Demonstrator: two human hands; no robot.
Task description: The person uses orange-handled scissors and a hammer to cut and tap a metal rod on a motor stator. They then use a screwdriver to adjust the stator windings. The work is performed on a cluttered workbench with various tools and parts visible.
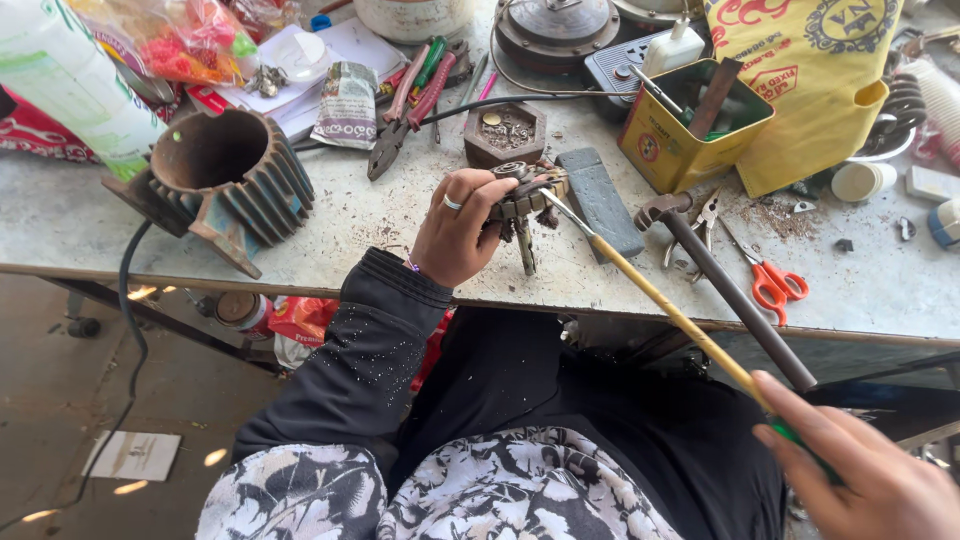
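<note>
Here, left hand (458,232) clamps small rusty motor part (525,196) above table's front edge (300,278). Right hand (868,478), off table, fingers wrapped round long screwdriver (660,305), tip touching part. Hammer (728,285) just beside; finned housing (222,178) well apart left.

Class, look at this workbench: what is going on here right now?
A person seated at a cluttered bench holds a small rusty metal part up in the left hand. The right hand grips a long yellow-shafted screwdriver, its tip set against the part. A hammer and orange scissors lie beside it on the bench. A finned motor housing and red pliers sit further left, and a yellow tin of tools stands behind.
</note>
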